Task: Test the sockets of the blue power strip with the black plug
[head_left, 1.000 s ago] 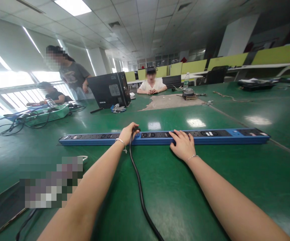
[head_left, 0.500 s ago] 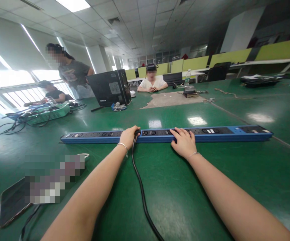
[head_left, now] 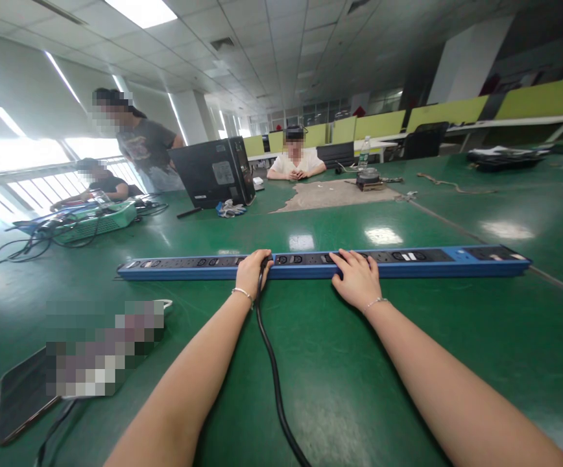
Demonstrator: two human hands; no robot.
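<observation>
A long blue power strip (head_left: 412, 267) with rows of black sockets lies across the green table. My left hand (head_left: 253, 272) is closed on the plug end of a black cable (head_left: 275, 370), over the strip's middle; the plug itself is mostly hidden by the fingers. From there the cable runs down toward the bottom edge. To the right, my right hand (head_left: 358, 277) rests on the strip with its fingers spread, holding nothing.
A phone (head_left: 21, 395) and a blurred-out object lie at left front. Behind stand a green basket (head_left: 96, 220) with cables, a black computer case (head_left: 213, 174) and gloves (head_left: 231, 208). A person (head_left: 295, 162) sits opposite; two more people are at back left.
My left forearm has shifted slightly to the right, while the hand stays closed at the plug. My right hand and the strip look nearly unchanged.
</observation>
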